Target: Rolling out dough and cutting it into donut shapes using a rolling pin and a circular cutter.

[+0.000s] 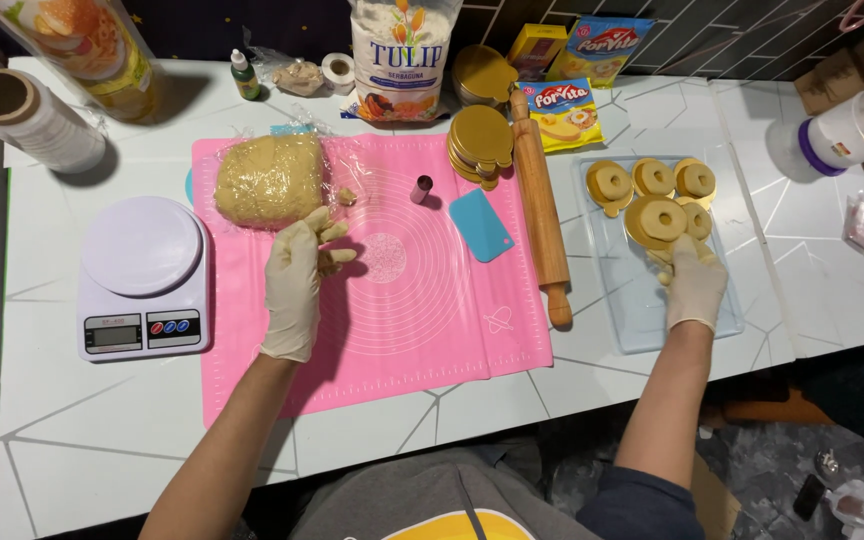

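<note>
So four dough rings point(652, 178) sit on the tray point(602, 290); right hand point(694, 285) fingers pinch a fifth ring's gold board point(658, 222); left hand point(295, 280) fingertips pinch a dough bit; big dough lump point(270, 180) mostly unused.

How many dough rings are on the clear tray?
5, each on a gold board: three along the far edge, one held by the right hand at, one partly hidden behind it.

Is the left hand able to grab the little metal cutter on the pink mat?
Probably yes. The left hand is over the pink mat, and the small metal cutter stands up and to its right with only bare mat between them.
</note>
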